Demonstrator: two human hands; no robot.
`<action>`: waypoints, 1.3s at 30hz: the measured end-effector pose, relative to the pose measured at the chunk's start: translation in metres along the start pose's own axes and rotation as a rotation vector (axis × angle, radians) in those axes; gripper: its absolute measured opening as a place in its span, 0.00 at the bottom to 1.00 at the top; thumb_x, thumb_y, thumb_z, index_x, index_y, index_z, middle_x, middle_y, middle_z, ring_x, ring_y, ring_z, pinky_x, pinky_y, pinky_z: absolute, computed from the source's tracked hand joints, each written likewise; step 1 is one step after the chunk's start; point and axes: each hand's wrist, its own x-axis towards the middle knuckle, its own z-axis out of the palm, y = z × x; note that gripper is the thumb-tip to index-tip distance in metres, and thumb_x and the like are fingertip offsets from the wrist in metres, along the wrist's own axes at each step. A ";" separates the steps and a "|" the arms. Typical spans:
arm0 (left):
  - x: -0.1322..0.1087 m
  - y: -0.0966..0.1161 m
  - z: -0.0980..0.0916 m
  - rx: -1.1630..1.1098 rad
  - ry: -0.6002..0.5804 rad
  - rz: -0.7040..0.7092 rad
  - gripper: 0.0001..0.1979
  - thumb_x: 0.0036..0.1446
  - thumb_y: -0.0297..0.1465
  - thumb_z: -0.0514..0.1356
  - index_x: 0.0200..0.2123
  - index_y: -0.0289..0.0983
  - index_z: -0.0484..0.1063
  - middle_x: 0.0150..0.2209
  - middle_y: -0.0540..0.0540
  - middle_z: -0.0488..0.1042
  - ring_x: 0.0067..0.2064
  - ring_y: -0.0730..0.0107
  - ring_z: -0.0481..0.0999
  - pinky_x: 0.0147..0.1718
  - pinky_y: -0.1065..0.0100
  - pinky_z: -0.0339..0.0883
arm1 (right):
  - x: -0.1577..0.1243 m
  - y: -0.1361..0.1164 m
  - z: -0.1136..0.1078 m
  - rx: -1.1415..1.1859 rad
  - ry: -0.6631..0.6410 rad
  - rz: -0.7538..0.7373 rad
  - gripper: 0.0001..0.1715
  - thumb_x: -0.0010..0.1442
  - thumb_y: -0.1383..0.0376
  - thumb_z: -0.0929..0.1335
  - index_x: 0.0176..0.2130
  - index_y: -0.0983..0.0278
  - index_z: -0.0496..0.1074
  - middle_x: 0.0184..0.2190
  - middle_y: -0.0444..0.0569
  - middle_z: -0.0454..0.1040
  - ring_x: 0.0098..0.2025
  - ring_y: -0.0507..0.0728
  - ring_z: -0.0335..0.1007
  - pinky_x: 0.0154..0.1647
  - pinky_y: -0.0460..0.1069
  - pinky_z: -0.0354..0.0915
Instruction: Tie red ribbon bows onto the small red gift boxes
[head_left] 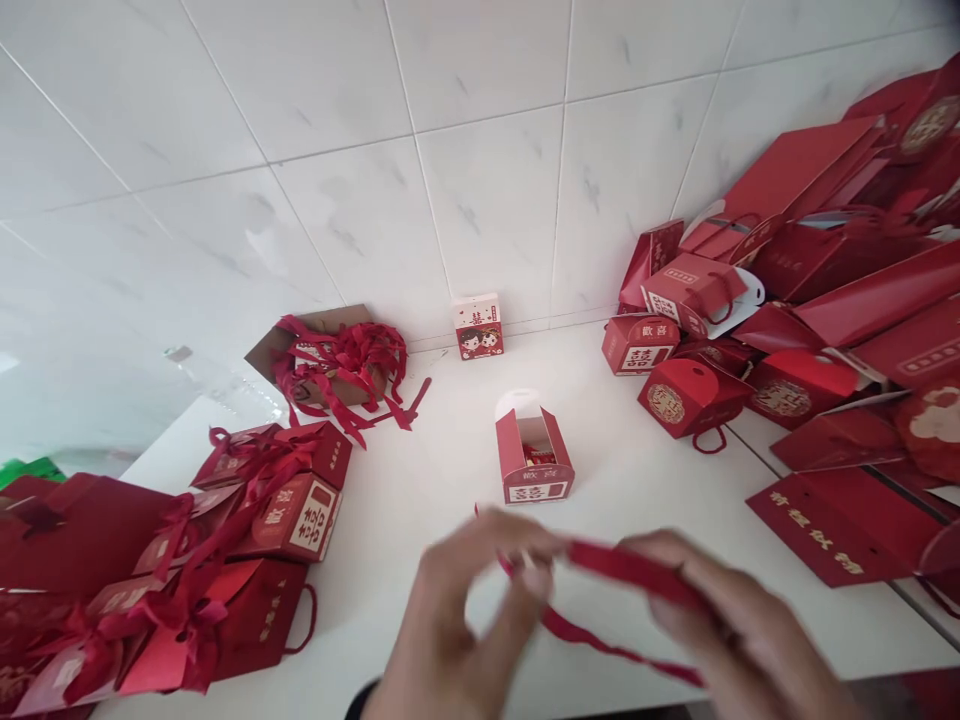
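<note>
Both of my hands are low in the view, close together and blurred by motion. My left hand (469,615) pinches one part of a red ribbon (622,565). My right hand (731,625) grips the ribbon further along, and a loose length of it hangs below between the hands. Just beyond them an open red gift box (534,455) stands on the white table (442,480), its lid flap up and something red inside.
A pile of ribbon-tied red boxes and bags (247,530) lies at the left. Loose red ribbons fill a cardboard tray (337,365). A small red-and-white box (478,326) leans against the tiled wall. Flat and folded red boxes (810,300) are heaped at the right.
</note>
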 end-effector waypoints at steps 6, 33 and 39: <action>0.097 -0.082 0.001 -0.018 0.166 -0.200 0.19 0.61 0.34 0.60 0.55 0.40 0.69 0.60 0.36 0.72 0.61 0.51 0.72 0.55 0.52 0.69 | 0.031 0.009 -0.006 0.201 0.012 0.251 0.30 0.70 0.42 0.61 0.48 0.61 0.77 0.23 0.44 0.69 0.21 0.54 0.65 0.19 0.46 0.67; -0.018 -0.051 0.032 0.406 -0.177 0.054 0.19 0.68 0.32 0.56 0.60 0.42 0.69 0.62 0.37 0.63 0.62 0.50 0.65 0.57 0.49 0.69 | 0.014 0.012 0.028 -0.210 -0.126 -0.112 0.23 0.77 0.59 0.55 0.67 0.49 0.58 0.57 0.49 0.72 0.59 0.60 0.69 0.59 0.60 0.71; -0.033 -0.045 0.041 0.396 -0.025 0.033 0.21 0.70 0.28 0.52 0.63 0.46 0.66 0.59 0.38 0.67 0.59 0.52 0.67 0.54 0.50 0.70 | 0.009 0.010 0.022 -0.136 -0.158 -0.009 0.20 0.76 0.56 0.57 0.61 0.52 0.68 0.60 0.49 0.72 0.60 0.60 0.70 0.59 0.57 0.70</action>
